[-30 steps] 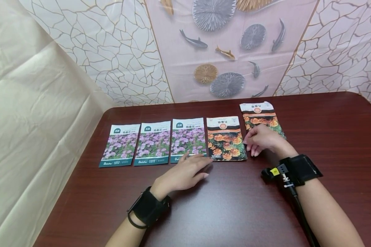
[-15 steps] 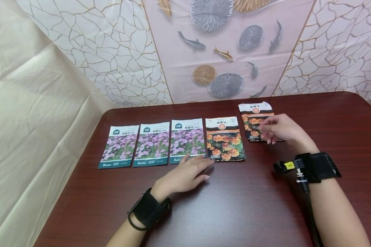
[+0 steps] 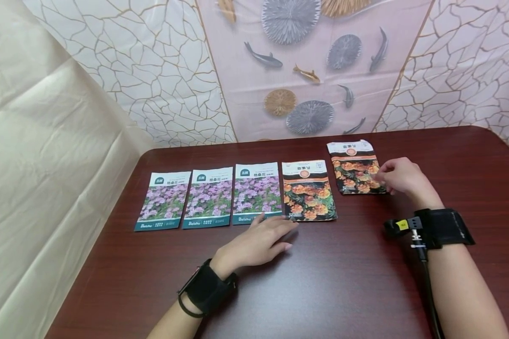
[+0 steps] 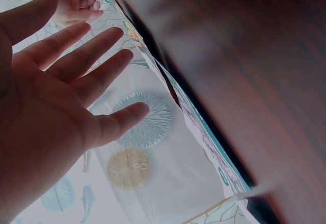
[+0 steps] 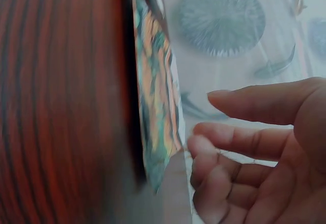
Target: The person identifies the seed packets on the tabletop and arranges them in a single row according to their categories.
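Five-fingered and spread, my left hand (image 3: 258,244) lies at the lower edges of the third purple-flower seed packet (image 3: 258,193) and the nearer marigold seed packet (image 3: 308,195); in the left wrist view its fingers are straight and hold nothing. My right hand (image 3: 404,179) is at the right edge of the farther marigold seed packet (image 3: 354,170). The right wrist view shows its thumb and index finger apart, the other fingers loosely curled, close by the corner of that packet (image 5: 157,102), with nothing pinched between them.
Two more purple-flower seed packets (image 3: 164,200) (image 3: 209,197) continue the row to the left on the dark red wooden table (image 3: 322,282). Patterned sheeting (image 3: 174,70) hangs behind the table, and pale cloth (image 3: 46,165) on the left. A cable (image 3: 428,287) runs along the right forearm.
My right hand has moved right, from the gap between the two marigold packets, across the farther one to its right edge. My left hand has shifted slightly right. The packets stay in place.
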`<state>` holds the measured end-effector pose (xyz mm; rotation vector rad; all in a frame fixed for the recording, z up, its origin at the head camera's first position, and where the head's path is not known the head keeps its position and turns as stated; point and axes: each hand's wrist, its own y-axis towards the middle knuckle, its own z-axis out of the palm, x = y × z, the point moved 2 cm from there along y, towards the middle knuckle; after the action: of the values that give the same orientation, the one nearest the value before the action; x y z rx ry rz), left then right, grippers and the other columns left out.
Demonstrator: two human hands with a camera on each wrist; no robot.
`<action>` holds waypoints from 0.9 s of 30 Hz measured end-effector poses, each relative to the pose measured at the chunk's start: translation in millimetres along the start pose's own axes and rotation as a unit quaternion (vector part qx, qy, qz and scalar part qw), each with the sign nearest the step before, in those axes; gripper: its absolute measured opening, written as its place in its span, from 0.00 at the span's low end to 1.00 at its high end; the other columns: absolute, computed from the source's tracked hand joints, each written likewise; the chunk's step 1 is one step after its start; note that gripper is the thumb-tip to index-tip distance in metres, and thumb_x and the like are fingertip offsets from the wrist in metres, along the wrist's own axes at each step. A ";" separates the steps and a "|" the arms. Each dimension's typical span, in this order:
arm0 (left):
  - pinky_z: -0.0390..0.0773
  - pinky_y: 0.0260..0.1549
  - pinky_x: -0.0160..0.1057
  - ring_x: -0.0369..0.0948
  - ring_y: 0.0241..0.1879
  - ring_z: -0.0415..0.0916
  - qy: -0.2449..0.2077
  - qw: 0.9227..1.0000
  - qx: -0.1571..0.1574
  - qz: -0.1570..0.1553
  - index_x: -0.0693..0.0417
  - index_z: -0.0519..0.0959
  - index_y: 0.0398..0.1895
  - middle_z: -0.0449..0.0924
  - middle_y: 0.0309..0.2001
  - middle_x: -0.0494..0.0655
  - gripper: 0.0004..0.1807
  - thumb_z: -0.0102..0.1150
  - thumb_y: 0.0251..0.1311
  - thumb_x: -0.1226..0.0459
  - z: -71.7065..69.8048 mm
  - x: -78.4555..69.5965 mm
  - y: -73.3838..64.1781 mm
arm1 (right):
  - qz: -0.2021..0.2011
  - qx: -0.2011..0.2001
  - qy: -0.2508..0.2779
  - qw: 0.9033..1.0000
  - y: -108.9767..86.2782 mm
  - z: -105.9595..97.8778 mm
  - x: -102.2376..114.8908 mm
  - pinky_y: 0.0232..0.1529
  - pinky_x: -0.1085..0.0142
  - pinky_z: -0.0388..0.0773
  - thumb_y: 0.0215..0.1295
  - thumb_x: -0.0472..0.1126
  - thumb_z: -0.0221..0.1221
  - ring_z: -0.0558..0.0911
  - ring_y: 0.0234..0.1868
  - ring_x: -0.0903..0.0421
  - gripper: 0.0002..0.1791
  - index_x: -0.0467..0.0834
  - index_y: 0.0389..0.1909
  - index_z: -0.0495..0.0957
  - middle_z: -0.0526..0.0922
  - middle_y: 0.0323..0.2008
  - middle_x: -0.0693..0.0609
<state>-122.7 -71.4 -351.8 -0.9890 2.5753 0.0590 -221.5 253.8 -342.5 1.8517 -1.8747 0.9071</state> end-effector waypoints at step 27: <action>0.48 0.62 0.57 0.43 0.66 0.53 0.006 1.000 0.003 0.021 0.51 0.61 0.67 0.61 0.65 0.48 0.26 0.46 0.67 0.57 -0.2 -11.8 11.3 | 0.050 0.042 -0.092 0.994 8.2 4.1 -14.2 0.18 0.66 0.66 0.56 0.39 0.59 0.68 0.15 0.56 0.18 0.41 0.10 0.69 0.64 0.11 0.54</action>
<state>-122.1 -55.4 -348.5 -0.9369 2.6048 0.0563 -227.6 261.3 -356.4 1.9648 -2.0857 0.8865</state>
